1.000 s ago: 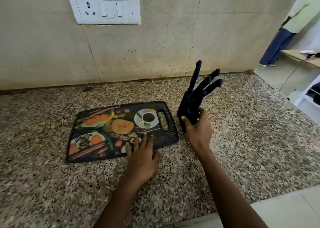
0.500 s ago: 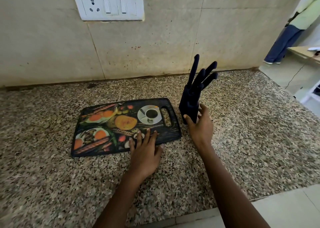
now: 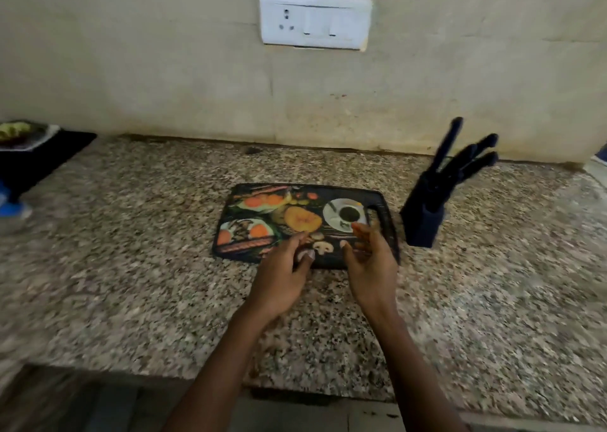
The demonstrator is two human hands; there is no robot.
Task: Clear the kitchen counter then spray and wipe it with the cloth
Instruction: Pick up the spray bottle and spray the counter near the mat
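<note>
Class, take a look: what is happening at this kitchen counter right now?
A person is reaching with both hands for the printed cutting board on the granite counter. The left hand and right hand hover at its near edge, fingers loosely curled, holding nothing. The knife block stands untouched beside the board.

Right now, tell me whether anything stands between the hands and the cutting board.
Nothing visible does. The left hand and right hand are both at the near edge of the cutting board, fingers over its surface. The knife block stands to the right of the board, apart from it.
</note>
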